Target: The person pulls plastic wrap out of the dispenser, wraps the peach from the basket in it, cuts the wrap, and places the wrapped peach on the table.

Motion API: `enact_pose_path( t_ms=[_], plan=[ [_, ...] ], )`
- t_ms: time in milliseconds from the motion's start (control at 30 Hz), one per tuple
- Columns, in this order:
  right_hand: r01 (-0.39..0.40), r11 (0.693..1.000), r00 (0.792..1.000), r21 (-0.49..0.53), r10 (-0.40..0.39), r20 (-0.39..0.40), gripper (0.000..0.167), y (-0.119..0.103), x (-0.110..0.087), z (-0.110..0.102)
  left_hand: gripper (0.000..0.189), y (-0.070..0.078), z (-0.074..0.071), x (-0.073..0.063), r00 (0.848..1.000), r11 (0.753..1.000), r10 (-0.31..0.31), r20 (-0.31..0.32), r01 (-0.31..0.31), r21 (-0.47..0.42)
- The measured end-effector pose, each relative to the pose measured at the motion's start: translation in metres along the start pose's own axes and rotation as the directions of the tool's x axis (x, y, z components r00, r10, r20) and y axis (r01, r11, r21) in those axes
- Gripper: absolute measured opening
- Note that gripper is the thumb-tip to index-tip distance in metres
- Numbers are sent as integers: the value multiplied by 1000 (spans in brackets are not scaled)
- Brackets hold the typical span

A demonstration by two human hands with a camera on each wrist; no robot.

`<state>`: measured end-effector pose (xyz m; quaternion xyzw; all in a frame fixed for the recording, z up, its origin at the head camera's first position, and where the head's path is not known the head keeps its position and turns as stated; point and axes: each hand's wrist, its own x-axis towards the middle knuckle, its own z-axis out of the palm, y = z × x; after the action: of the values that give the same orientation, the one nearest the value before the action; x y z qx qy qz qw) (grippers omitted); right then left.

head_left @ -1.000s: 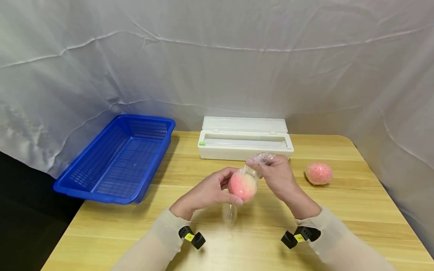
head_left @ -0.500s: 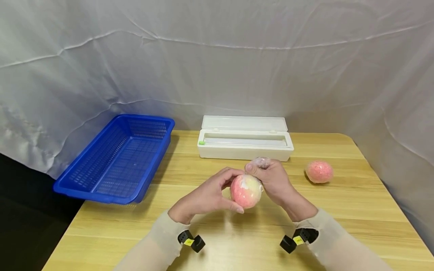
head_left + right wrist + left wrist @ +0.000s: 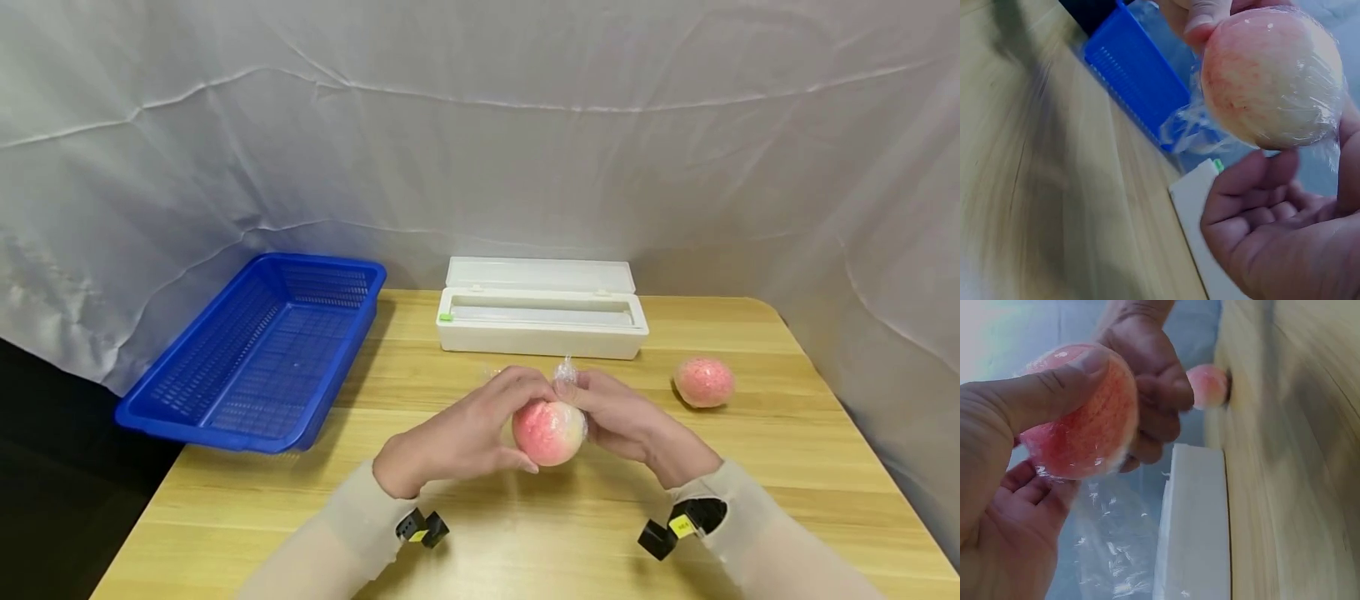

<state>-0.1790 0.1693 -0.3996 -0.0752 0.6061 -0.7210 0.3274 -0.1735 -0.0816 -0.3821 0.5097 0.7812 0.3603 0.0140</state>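
A pink and pale-yellow peach (image 3: 551,439), wrapped in clear cling film, is held above the table at the middle of the head view. My left hand (image 3: 465,435) grips it from the left, thumb below and fingers over the top. On its other side my right hand (image 3: 632,419) pinches a bunched tuft of the cling film (image 3: 566,372). Loose film (image 3: 1116,544) hangs beyond the peach in the left wrist view. The right wrist view shows film stretched tight and creased over the peach's pale side (image 3: 1304,81), close above my curled right fingers.
A white cling film dispenser (image 3: 540,340) stands behind the hands with its lid up. To the left is a blue perforated basket (image 3: 330,400). A second peach (image 3: 703,382) with a shiny surface lies on the wooden table (image 3: 795,483) at the right.
The right hand has come down and closer around the peach's right side, gathering the film into a small tuft. The peach has turned in the left hand and shifted slightly right and down.
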Motion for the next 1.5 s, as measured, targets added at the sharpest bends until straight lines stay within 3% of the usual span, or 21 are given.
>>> enact_pose_path(
  t_ms=[100,200,233,300,367,400,433,467,533,567,600,633,667,700,767,933,1067,1267,1333,1500],
  plan=[
    [-51,999,996,-2,51,78,53,3,-4,-4,73,-5,0,-1,995,983,92,-42,-84,161],
    [-53,999,992,4,52,115,51,6,-6,-3,70,-11,4,-1,980,937,167,-111,-123,326],
    [-32,999,994,-1,32,109,50,7,-6,-1,72,-13,5,-2,978,925,160,-132,-102,367],
    [31,999,998,-31,-29,53,49,8,-6,5,78,-14,6,-2,984,926,81,-158,-16,378],
    [95,989,994,-116,-101,-48,50,8,-4,12,87,-12,7,-2,984,949,-103,-145,141,281],
    [120,978,985,-170,-139,-102,51,9,-4,15,93,-11,6,-2,968,953,-220,-120,239,184],
    [138,965,974,-222,-173,-147,53,9,-3,18,99,-9,5,-2,940,940,-331,-82,336,61],
    [146,951,961,-272,-202,-190,54,9,-3,21,102,-8,5,-1,904,904,-426,-39,423,-70],
    [156,923,937,-352,-251,-242,55,9,-3,26,105,-6,5,1,835,783,-548,56,535,-318],
    [161,913,930,-375,-267,-252,54,9,-3,28,102,-5,6,3,821,725,-563,98,547,-417],
    [166,905,925,-391,-281,-257,53,10,-3,31,98,-5,8,5,817,679,-562,126,543,-494],
    [170,899,921,-404,-291,-259,53,10,-3,33,92,-5,9,7,824,651,-549,142,528,-545],
    [174,894,918,-413,-298,-260,53,10,-2,35,86,-5,11,8,834,639,-532,146,508,-578],
    [176,893,917,-414,-302,-262,52,10,-2,37,80,-4,12,10,848,634,-509,144,483,-604],
    [180,897,915,-403,-303,-266,50,9,-1,41,71,-4,14,11,872,647,-472,131,444,-620],
    [140,926,888,-350,-274,-369,40,6,2,47,76,-2,17,11,891,689,-438,114,415,-594],
    [119,957,847,-265,-237,-476,36,4,6,50,75,0,21,13,893,702,-442,89,406,-585],
    [129,964,795,-232,-240,-557,36,5,9,51,57,1,28,16,866,738,-500,16,436,-515],
    [134,965,786,-224,-242,-569,37,7,10,52,55,0,30,17,853,731,-522,1,448,-514],
    [146,958,767,-246,-266,-584,40,9,14,55,52,1,34,19,798,683,-601,-44,484,-547]
  ],
)
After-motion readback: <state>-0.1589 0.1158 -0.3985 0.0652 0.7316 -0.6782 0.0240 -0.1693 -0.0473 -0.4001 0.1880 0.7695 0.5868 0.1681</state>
